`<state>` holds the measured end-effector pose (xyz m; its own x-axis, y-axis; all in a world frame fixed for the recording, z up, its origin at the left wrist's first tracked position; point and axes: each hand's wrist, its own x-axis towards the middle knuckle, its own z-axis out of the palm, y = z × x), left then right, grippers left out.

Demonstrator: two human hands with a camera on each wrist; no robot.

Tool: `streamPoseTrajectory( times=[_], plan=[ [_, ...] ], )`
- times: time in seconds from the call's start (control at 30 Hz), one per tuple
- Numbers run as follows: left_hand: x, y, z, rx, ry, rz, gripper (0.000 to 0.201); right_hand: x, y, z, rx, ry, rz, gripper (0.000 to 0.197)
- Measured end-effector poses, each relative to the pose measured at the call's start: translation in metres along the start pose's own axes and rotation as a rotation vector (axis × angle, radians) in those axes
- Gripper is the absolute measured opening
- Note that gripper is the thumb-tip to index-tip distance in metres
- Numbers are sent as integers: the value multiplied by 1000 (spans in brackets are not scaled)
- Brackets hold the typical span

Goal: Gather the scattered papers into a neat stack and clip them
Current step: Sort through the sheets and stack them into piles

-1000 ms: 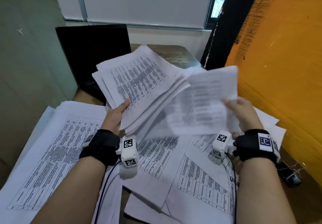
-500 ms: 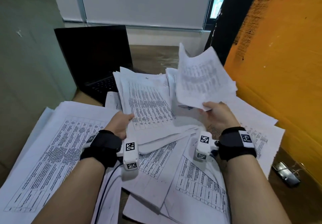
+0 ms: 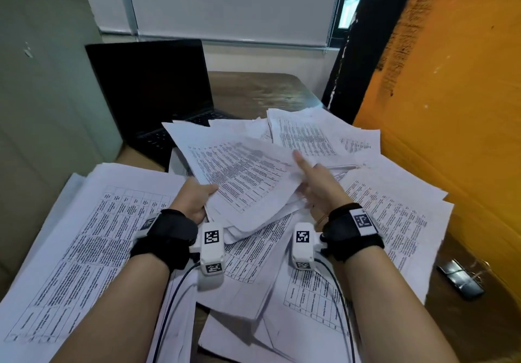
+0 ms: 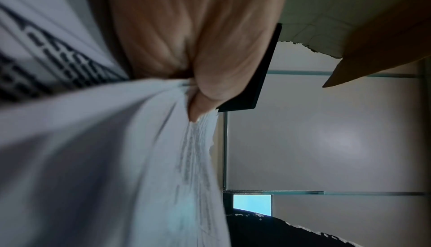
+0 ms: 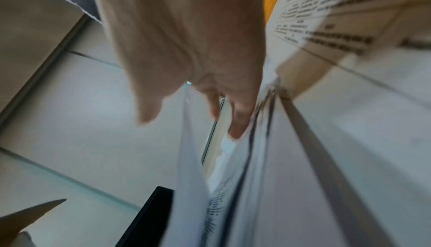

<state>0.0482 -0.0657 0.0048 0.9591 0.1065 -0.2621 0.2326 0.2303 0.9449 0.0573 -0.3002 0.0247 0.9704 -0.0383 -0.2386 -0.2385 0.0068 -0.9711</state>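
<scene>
Left hand (image 3: 197,197) grips the paper bundle (image 3: 245,182) — right hand (image 3: 315,185), fingers straight, presses it.

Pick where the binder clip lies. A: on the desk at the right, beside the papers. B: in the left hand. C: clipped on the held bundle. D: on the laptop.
A: the binder clip lies on the bare desk at the right edge of the papers, untouched by either hand.

Brown wooden desk (image 3: 253,91) against a white panelled wall (image 3: 231,4), flanked by an orange cardboard sheet (image 3: 451,94) and a narrow daylit window (image 3: 348,7).
</scene>
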Motion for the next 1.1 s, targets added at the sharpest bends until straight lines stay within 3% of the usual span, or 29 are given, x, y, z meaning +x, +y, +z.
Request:
streamPoseTrajectory(
  times=[0.03,0.1,0.2,0.37,0.47,0.53,0.6,0.7,0.77,0.8,0.97,1.1],
  plan=[
    [0,0,-1,-2,12,7,35,5,1,-5,97,124,6,67],
    [0,2,-5,3,37,30,29,12,3,-14,277,207,35,50],
    [-2,3,-5,75,1,45,16,19,8,-22,518,97,49,38],
    [4,1,-7,167,-57,-65,46,31,12,-34,840,26,-7,23],
    [59,-33,-30,157,-65,-81,84,29,5,-49,1112,30,-146,38],
    [50,-28,-25,121,-54,-64,67,22,-1,-58,1292,5,-230,50],
    [8,-2,-8,98,2,-65,64,16,-5,-63,1396,-29,-285,63],
    [0,1,-3,62,40,-77,62,3,-7,-59,1120,-149,-188,52],
    [2,2,-2,68,45,-94,36,-1,-1,-50,905,-260,-95,34],
    [0,3,-2,59,27,-83,17,-2,3,-46,830,-313,-47,40],
    [2,3,-6,31,40,-85,13,-8,6,-33,534,-525,36,47],
    [6,-1,-7,-60,26,-41,23,-8,9,-33,318,-640,158,47]
  ],
)
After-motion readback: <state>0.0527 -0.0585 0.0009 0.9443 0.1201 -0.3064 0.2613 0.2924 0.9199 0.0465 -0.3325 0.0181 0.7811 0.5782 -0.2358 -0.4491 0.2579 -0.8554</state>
